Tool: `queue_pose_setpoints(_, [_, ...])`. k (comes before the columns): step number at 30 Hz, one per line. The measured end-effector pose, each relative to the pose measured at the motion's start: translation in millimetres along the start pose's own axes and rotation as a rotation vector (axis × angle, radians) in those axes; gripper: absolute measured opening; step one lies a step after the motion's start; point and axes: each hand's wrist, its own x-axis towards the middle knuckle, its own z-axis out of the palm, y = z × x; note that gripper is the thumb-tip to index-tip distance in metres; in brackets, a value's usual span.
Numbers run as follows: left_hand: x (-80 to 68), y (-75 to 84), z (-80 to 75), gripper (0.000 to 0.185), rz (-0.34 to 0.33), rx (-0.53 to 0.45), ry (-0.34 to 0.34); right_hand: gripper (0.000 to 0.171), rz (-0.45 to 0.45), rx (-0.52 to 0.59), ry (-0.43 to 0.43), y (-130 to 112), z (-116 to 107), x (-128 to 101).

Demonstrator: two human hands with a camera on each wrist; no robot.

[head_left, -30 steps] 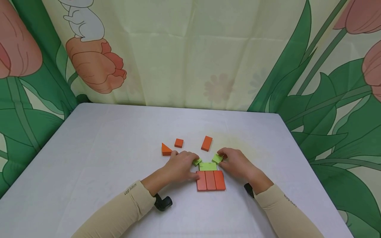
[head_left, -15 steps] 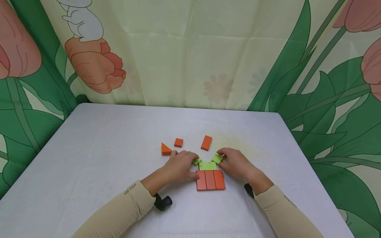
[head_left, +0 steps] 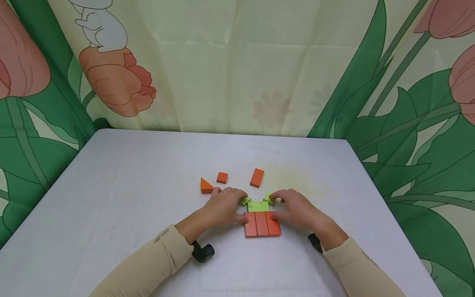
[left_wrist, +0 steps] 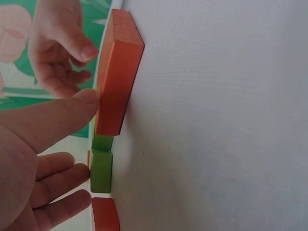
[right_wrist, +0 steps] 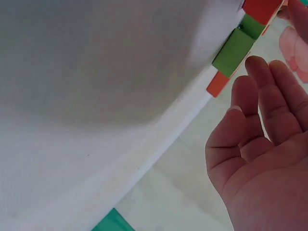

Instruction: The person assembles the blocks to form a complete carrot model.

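Your right hand [head_left: 297,210] has slid nearer, thumb now against the orange slabs [head_left: 262,224]; its fingertips touch the right green block [head_left: 268,198], your left hand [head_left: 224,205] the left one [head_left: 244,201], both uncurled.

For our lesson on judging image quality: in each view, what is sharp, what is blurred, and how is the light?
Head view: even, soft light, faint shadows, blocks and table sharp, straight edges bowed at the frame's rim. Left wrist view: orange block crisp, the left hand close and soft. Right wrist view: table shaded grey, right hand and green block blurred.
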Motion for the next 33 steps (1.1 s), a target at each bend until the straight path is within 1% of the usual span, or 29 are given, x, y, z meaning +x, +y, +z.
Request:
queue_pose_setpoints(4, [-0.6,-0.3,-0.4,0.062,0.005,0.003,0.007,0.05,-0.011,0.007,-0.006,-2,3,-1])
queue_pose_setpoints(8, [-1.9,-0.1,-1.4,0.061,0.014,-0.004,0.013,0.053,0.003,0.005,-0.006,-3,6,-2])
queue_pose_setpoints(12, [-1.7,-0.5,-2.2,0.062,0.02,-0.007,0.012,0.054,0.024,-0.003,-0.008,-5,7,-3])
queue_pose_setpoints(18, [1.9,-5.2,-3.2,0.064,0.03,-0.008,-0.004,0.053,0.013,-0.01,-0.015,-7,6,-2])
queue_pose_setpoints(21, [2.8,-10.1,-5.7,0.064,0.027,-0.036,-0.002,0.052,0.015,-0.006,-0.02,-8,6,-1])
queue_pose_setpoints(24, [2.4,-18.2,-13.4,0.062,0.012,-0.082,0.014,0.052,0.013,-0.009,-0.021,-9,6,-2])
queue_pose_setpoints(26, [1.3,-25.0,-19.6,0.06,-0.003,-0.085,0.027,0.053,0.017,-0.01,-0.019,-9,6,-3])
queue_pose_setpoints(29, [0.1,-34.8,-25.8,0.054,-0.021,-0.061,0.033,0.053,0.025,-0.016,-0.017,-9,6,-4])
queue_pose_setpoints(33, [0.6,-42.3,-25.4,0.043,-0.048,-0.007,0.024,0.053,0.032,-0.023,-0.017,-10,6,-5])
